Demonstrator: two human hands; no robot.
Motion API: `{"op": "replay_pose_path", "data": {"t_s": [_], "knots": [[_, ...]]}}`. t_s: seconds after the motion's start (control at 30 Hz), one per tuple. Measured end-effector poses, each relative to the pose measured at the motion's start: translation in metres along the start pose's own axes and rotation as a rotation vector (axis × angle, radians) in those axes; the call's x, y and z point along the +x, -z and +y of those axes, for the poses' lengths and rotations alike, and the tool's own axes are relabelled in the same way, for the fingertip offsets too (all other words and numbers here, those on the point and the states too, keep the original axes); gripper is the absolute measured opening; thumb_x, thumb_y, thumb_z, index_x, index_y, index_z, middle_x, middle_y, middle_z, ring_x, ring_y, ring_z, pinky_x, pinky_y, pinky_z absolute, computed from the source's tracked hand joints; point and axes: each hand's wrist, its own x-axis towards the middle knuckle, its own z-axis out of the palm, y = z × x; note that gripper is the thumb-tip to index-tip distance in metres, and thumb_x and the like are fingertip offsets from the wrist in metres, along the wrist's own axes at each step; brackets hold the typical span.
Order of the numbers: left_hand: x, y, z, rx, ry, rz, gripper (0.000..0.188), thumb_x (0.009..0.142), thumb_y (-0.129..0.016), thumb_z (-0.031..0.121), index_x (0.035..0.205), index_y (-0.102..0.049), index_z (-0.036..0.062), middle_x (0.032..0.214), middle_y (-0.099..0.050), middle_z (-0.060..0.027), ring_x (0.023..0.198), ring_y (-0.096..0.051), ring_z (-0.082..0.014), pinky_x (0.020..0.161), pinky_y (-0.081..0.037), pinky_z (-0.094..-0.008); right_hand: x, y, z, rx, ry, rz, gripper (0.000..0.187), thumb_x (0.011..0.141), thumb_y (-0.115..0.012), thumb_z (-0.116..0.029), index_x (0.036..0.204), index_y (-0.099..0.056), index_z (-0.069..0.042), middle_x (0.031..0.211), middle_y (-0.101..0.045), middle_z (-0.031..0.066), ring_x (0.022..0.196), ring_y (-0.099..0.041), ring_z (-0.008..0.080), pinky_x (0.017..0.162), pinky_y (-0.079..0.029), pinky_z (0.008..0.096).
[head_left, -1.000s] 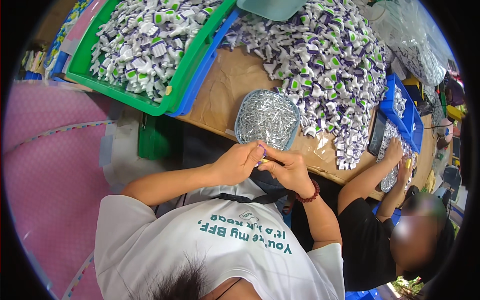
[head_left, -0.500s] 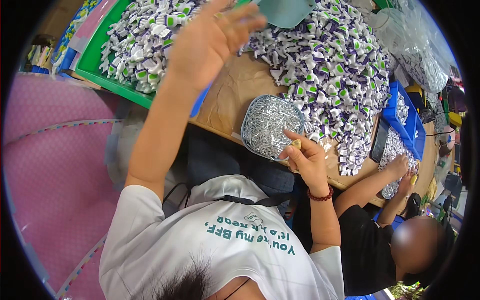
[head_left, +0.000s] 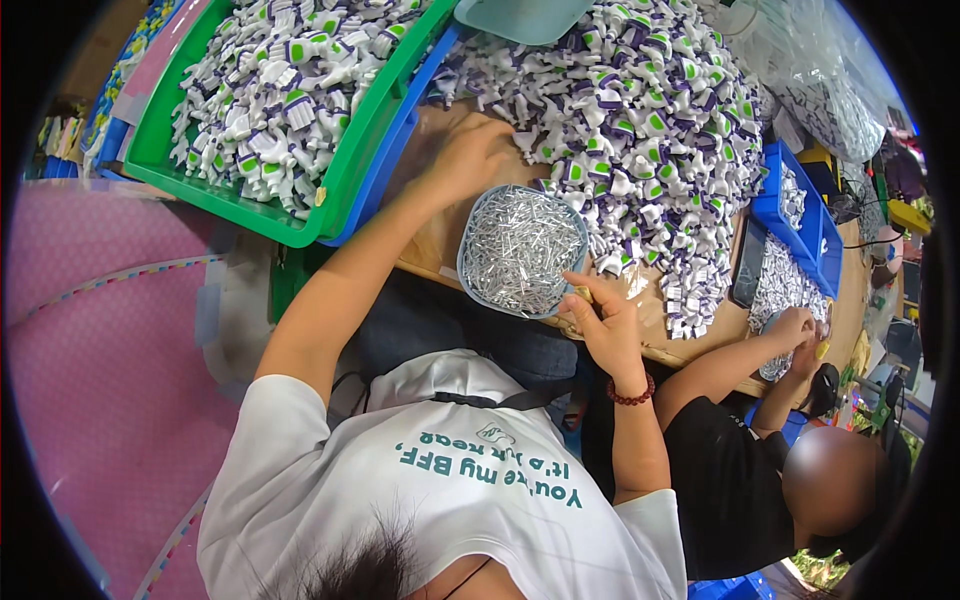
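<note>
Tabletop (head_left: 434, 240) bears white, purple, green pieces (head_left: 655, 140); left fingers (head_left: 490, 135) spread, right fingers (head_left: 588, 320) nearly meeting, anything held unclear.

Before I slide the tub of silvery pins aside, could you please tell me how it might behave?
The tub looks nearly full, so it may feel heavy for its size. Its thin, loose silvery pins would likely shift and could spill if it tilts.
</note>
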Motion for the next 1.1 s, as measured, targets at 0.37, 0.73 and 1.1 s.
{"op": "replay_pose_path", "data": {"t_s": [0.37,0.73,1.1], "knots": [[0.026,-0.008,0.002,0.352,-0.215,-0.271,0.029,0.074,-0.061,0.007,0.102,-0.060,0.0155,0.099,-0.050,-0.0098,0.097,-0.048,-0.0288,0.077,-0.045,-0.0367,0.004,0.001,-0.004,-0.106,0.015,0.082,0.022,0.083,-0.060,-0.008,0.103,-0.061,0.000,0.081,-0.065,0.0100,0.072,-0.061,0.0129,0.063,-0.046,0.0251],[-0.007,0.037,0.036,-1.249,0.528,0.075,0.023,0.089,-0.047,0.007,0.113,-0.047,0.0043,0.105,-0.057,-0.0125,0.093,-0.060,-0.0232,0.072,-0.052,-0.0248,0.028,-0.012,-0.003,-0.762,0.435,0.219,0.018,0.071,-0.060,-0.002,0.088,-0.062,-0.008,0.079,-0.055,0.0077,0.071,-0.057,0.0254,0.058,-0.046,0.0362],[-0.060,0.073,0.059,-1.636,0.585,-0.028,0.018,0.090,-0.049,0.009,0.094,-0.058,-0.0055,0.109,-0.055,-0.0208,0.092,-0.060,-0.0277,0.076,-0.053,-0.0265,0.045,-0.008,0.001,-0.917,0.534,0.134,0.024,0.063,-0.063,0.001,0.084,-0.061,-0.009,0.084,-0.054,0.0043,0.078,-0.056,0.0222,0.059,-0.048,0.0332]]}}
